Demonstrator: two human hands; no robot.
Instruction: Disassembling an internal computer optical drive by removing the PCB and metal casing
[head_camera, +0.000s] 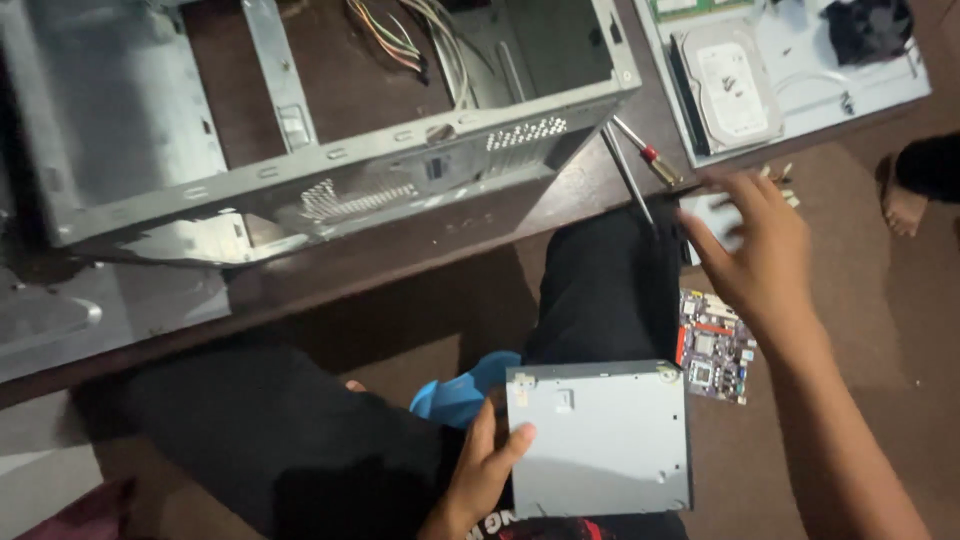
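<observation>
Left hand (478, 480) grips the grey metal drive unit (600, 440) at its left edge, thumb on the top face and fingers curled beneath. Drive unit lies flat across the person's lap, over the black trousers (300, 440), label side hidden. Right hand (762, 255) is extended toward the table edge with fingers spread and released, holding nothing; its fingertips are blurred, near a small pale object that cannot be identified. Screwdriver (650, 158) with a red-and-yellow handle rests on the brown table (420, 250), just beside the open computer case (300, 130). Hard disk (728, 88) lies on a white panel (860, 85) at the upper right. Purple circuit board (714, 348) lies on the floor, below the right hand. Blue object (462, 392) shows just left of the drive unit.
</observation>
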